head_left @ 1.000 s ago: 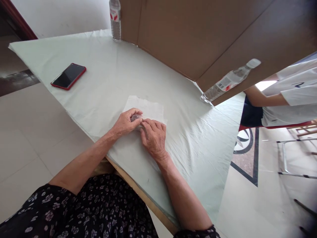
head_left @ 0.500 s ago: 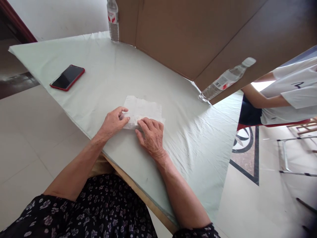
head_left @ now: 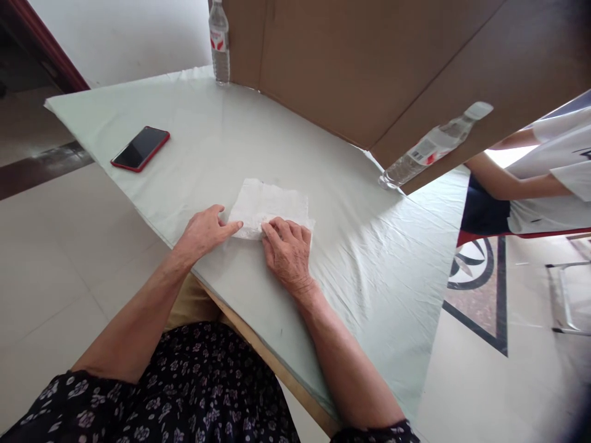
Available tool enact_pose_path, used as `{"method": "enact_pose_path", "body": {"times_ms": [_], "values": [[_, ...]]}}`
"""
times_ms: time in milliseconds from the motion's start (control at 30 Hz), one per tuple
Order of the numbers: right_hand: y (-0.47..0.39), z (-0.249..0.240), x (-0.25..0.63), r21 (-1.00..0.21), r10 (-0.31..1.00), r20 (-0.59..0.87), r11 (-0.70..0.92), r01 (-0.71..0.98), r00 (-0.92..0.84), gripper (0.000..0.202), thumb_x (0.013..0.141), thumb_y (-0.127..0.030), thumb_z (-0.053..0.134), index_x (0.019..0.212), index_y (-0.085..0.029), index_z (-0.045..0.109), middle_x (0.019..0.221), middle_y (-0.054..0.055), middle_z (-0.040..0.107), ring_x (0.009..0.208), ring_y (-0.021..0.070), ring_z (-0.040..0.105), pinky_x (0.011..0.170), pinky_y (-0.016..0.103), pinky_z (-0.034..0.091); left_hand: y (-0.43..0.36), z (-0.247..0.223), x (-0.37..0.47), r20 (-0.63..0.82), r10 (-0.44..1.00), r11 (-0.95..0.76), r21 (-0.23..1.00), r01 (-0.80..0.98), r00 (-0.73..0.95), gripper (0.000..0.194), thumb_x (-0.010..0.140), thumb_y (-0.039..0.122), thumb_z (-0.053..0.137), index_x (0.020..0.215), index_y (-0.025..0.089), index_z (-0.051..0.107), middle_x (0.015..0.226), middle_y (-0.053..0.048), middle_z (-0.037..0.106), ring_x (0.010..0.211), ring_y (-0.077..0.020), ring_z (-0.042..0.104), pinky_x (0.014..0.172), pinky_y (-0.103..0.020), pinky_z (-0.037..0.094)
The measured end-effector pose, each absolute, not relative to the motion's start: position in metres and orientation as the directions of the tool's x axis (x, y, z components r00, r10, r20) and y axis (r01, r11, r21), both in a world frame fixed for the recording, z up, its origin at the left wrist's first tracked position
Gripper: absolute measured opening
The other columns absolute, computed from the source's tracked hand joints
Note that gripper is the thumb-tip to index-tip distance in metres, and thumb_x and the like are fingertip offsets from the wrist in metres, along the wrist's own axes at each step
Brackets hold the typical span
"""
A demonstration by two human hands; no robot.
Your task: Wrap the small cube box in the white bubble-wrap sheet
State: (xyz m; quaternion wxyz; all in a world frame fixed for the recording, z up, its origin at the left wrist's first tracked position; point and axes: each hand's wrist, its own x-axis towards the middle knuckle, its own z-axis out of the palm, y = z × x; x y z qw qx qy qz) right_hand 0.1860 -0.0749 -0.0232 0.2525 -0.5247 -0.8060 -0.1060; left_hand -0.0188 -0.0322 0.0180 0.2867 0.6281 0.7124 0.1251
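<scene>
A flat white tissue pack point(head_left: 272, 203) lies on the cloth-covered table in front of me. Its near edge looks crinkled and glossy, like thin clear plastic. At its near left corner is my left hand point(head_left: 203, 234), open, thumb stretched to the edge and fingers apart from it. My right hand point(head_left: 290, 252) rests on the near right part with bent fingers drawn together, pressing the edge. Its fingertips hide whatever small bit of the pack is between them.
A red-cased phone point(head_left: 141, 149) lies at the left of the table point(head_left: 194, 135). One water bottle point(head_left: 219, 46) stands upright at the back; another bottle point(head_left: 434, 147) appears tilted at the right, beside a tall brown cardboard panel point(head_left: 323, 67). Beyond it sits a person in a white shirt point(head_left: 540, 197).
My left hand has drawn back slightly left from the tissue pack, its fingers spreading off the surface. The right hand stays on the near edge, thumb closer to its fingers. The view has shifted a little.
</scene>
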Motion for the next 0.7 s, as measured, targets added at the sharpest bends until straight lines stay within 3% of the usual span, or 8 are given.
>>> {"method": "enact_pose_path", "body": {"times_ms": [133,267,400,500,600,700], "values": [[-0.075,-0.024,0.185,-0.093,0.788,0.526,0.426,0.900,-0.319,0.025,0.098,-0.019,0.053,0.120,-0.024,0.062,0.119,0.006,0.070,0.109,0.0227,0.055,0.094,0.040,0.032,-0.028,0.014,-0.010,-0.319,0.946,0.264,0.673,0.691,-0.051,0.071,0.084,0.045,0.067,0.142,0.010,0.047,0.101,-0.010,0.071,0.061,-0.0175,0.067,0.056,-0.028,0.051],[-0.074,-0.024,0.185,-0.096,0.794,0.516,0.427,0.899,-0.322,0.025,0.097,-0.018,0.052,0.119,-0.024,0.063,0.119,0.006,0.070,0.109,0.0233,0.055,0.093,0.040,0.032,-0.026,0.009,-0.003,-0.331,0.940,0.323,0.782,0.533,-0.084,0.072,0.082,0.035,0.070,0.144,0.012,0.042,0.105,-0.010,0.068,0.052,-0.0113,0.062,0.047,-0.024,0.048],[-0.075,-0.023,0.185,-0.107,0.805,0.493,0.432,0.896,-0.329,0.028,0.098,-0.018,0.050,0.122,-0.023,0.062,0.122,0.008,0.069,0.111,0.0245,0.054,0.095,0.041,0.032,-0.022,0.005,0.000,-0.301,0.952,0.296,0.841,0.453,-0.062,0.045,0.075,0.030,0.071,0.115,0.013,0.060,0.083,-0.005,0.068,0.043,-0.0105,0.054,0.041,-0.024,0.043],[-0.075,-0.022,0.185,-0.117,0.816,0.473,0.431,0.895,-0.331,0.033,0.098,-0.019,0.050,0.129,-0.024,0.059,0.125,0.009,0.067,0.113,0.0254,0.053,0.096,0.042,0.032,-0.021,0.005,0.001,-0.290,0.957,0.260,0.841,0.474,-0.011,0.017,0.074,0.029,0.067,0.083,0.015,0.064,0.059,0.000,0.059,0.039,-0.0117,0.049,0.041,-0.025,0.038],[-0.076,-0.021,0.184,-0.100,0.811,0.470,0.442,0.891,-0.349,0.035,0.098,-0.018,0.049,0.132,-0.026,0.058,0.124,0.009,0.066,0.111,0.0252,0.053,0.096,0.043,0.031,-0.023,0.008,0.002,-0.248,0.969,0.205,0.794,0.572,-0.003,0.016,0.074,0.030,0.063,0.064,0.018,0.058,0.045,0.004,0.047,0.039,-0.0121,0.047,0.043,-0.024,0.033],[-0.076,-0.021,0.183,-0.053,0.793,0.490,0.442,0.895,-0.363,0.030,0.100,-0.018,0.047,0.125,-0.027,0.062,0.118,0.008,0.067,0.107,0.0245,0.052,0.096,0.043,0.031,-0.025,0.010,0.006,-0.125,0.991,0.129,0.744,0.655,-0.054,0.023,0.070,0.028,0.064,0.057,0.020,0.047,0.046,0.006,0.040,0.044,-0.0107,0.044,0.044,-0.023,0.031]]}}
